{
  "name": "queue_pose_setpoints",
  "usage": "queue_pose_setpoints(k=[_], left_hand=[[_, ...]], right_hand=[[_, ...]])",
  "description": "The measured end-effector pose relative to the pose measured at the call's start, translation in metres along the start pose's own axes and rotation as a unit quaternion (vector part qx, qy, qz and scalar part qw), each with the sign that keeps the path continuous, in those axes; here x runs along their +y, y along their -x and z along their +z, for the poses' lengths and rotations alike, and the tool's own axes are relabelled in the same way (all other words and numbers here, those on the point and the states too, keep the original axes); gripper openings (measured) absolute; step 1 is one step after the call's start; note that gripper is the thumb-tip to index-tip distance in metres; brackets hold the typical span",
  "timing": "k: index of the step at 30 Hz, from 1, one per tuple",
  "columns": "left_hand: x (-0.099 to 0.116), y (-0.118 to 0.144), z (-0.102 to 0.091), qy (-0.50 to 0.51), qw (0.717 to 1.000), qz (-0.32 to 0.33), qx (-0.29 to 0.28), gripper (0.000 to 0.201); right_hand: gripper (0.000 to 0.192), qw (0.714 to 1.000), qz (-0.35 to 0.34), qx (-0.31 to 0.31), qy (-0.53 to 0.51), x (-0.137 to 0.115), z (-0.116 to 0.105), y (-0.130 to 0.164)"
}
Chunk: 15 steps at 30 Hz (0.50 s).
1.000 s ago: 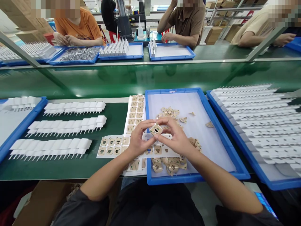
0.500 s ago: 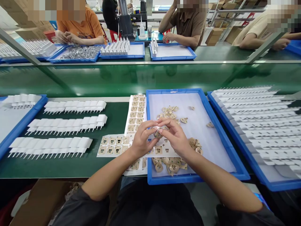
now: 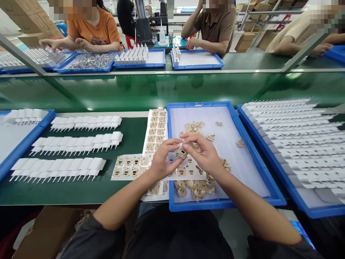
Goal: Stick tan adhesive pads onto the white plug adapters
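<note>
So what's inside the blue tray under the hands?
The blue tray holds a white liner and loose tan stickers. Both hands pinch a small plug piece and cover part of the pile.

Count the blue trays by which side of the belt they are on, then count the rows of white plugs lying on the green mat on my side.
Near-side blue trays: 3
Far-side blue trays: 5
Tray total: 8
Rows of white plugs on the green mat: 3
</note>
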<state>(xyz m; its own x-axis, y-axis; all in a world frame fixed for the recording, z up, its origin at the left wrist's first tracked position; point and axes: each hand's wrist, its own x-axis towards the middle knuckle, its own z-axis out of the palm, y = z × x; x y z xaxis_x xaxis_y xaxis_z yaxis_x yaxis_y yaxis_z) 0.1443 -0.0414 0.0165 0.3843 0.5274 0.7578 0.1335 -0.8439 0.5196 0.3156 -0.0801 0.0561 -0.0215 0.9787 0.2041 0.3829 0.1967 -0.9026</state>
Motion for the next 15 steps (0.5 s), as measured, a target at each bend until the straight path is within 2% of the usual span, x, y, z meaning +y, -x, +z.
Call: queue_pose_setpoints(k=[4, 6, 9, 11, 13, 15], left_hand=[[-0.003, 0.004, 0.000, 0.069, 0.987, -0.147, -0.011, 0.039], [-0.005, 0.004, 0.000, 0.088, 0.979, -0.185, -0.006, 0.038], [-0.005, 0.003, 0.000, 0.053, 0.989, -0.135, -0.016, 0.041], [-0.004, 0.002, 0.001, 0.027, 0.996, -0.085, -0.028, 0.043], [-0.003, 0.000, 0.001, 0.017, 0.998, -0.054, -0.034, 0.044], [-0.002, 0.001, 0.002, 0.027, 0.997, -0.060, -0.035, 0.043]], right_hand=[[0.013, 0.972, -0.178, 0.027, 0.148, -0.002, -0.007, 0.001], [0.013, 0.967, -0.196, 0.036, 0.161, -0.003, -0.012, 0.000], [0.023, 0.980, -0.118, 0.053, 0.150, 0.001, -0.016, -0.003], [0.027, 0.986, -0.088, 0.030, 0.142, 0.005, -0.015, -0.005], [0.026, 0.985, -0.091, 0.010, 0.148, 0.009, -0.013, -0.006], [0.023, 0.975, -0.129, 0.012, 0.179, 0.009, -0.010, -0.006]])
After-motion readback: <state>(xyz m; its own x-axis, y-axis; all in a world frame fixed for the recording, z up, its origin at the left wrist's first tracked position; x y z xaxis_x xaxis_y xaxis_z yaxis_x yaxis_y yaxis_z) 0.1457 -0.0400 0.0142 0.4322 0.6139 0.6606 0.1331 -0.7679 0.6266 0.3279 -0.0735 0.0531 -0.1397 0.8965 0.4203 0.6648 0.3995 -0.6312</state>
